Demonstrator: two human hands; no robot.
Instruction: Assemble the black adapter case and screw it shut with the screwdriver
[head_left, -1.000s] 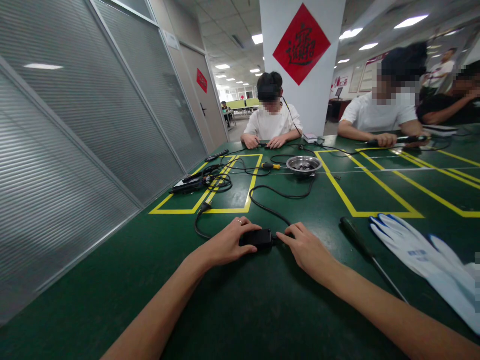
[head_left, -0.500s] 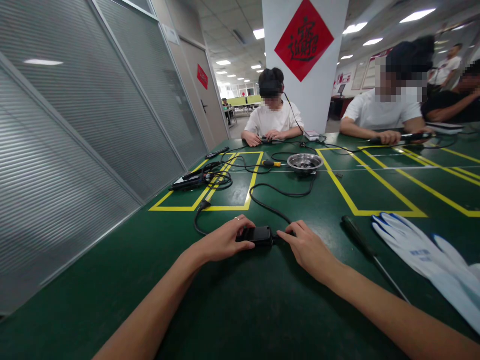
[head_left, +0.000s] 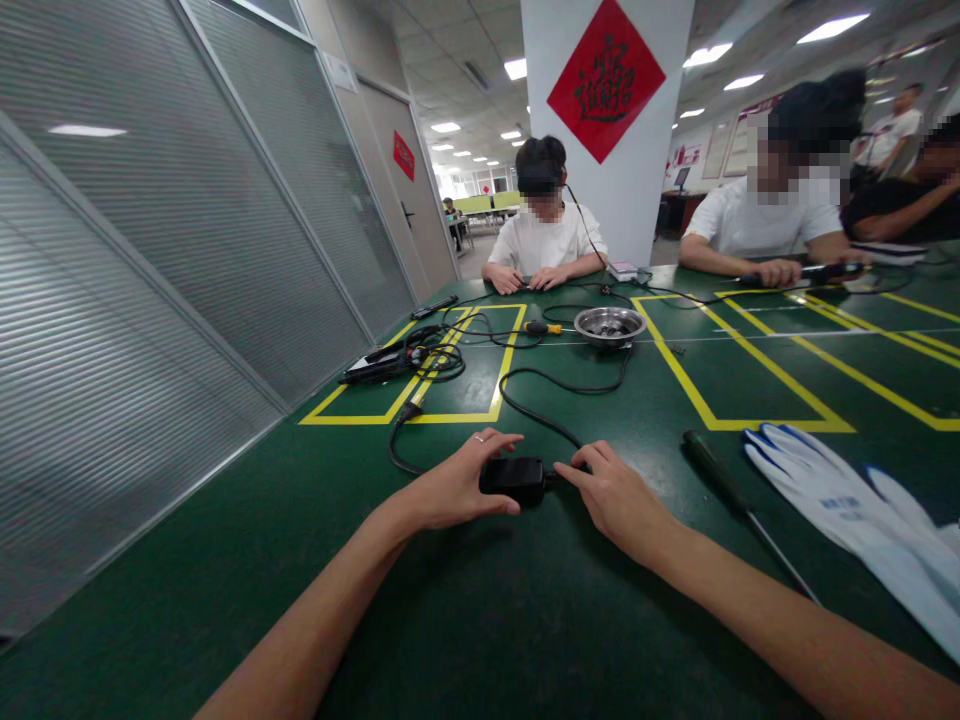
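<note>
A black power adapter (head_left: 513, 480) lies on the green table in front of me, a cord at each end. My left hand (head_left: 469, 482) is around its left end, thumb and fingers spread apart. My right hand (head_left: 606, 488) pinches the black cord (head_left: 553, 476) where it meets the adapter's right end. That cord runs away from me in a curve over the table. Out to the left, the other cord (head_left: 397, 455) bends round to a plug (head_left: 411, 410). My fingers hide part of the adapter's left end.
At right lie a screwdriver (head_left: 712, 470) and white gloves (head_left: 840, 500). Farther off are a metal bowl (head_left: 609, 325), a yellow-handled screwdriver (head_left: 543, 328), black devices with coiled cables (head_left: 442, 362) and yellow tape outlines (head_left: 495, 400). Two people sit across the table, hands on black items.
My left thumb and fingers have opened away from the adapter, which they gripped before. My right hand stays at the cord end.
</note>
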